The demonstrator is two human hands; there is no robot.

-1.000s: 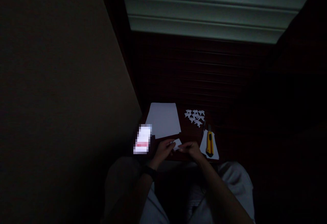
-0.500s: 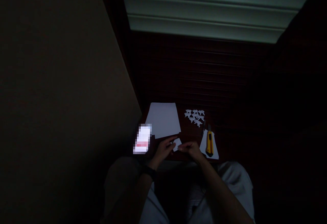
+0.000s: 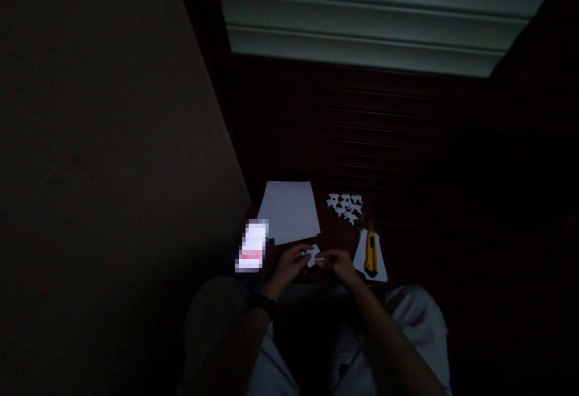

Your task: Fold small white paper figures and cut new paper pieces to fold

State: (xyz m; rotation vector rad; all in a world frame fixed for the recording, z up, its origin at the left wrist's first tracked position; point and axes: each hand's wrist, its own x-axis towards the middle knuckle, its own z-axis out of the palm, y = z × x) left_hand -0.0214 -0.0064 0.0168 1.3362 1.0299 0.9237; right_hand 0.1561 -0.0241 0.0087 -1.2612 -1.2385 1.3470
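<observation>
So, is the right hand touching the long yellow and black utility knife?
Apart: the head view shows white paper visible between right hand and utility knife.

Dk tbl [image 3: 335, 233] w/ ppr sheets [image 3: 289, 212], folded pcs [image 3: 345, 205].

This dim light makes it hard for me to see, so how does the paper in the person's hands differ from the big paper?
Size: the held paper is small; the big paper is far larger.
Support: the held paper is between the fingers of the left hand and right hand; the big paper lies flat on the table.
Shared: both look white.
</observation>
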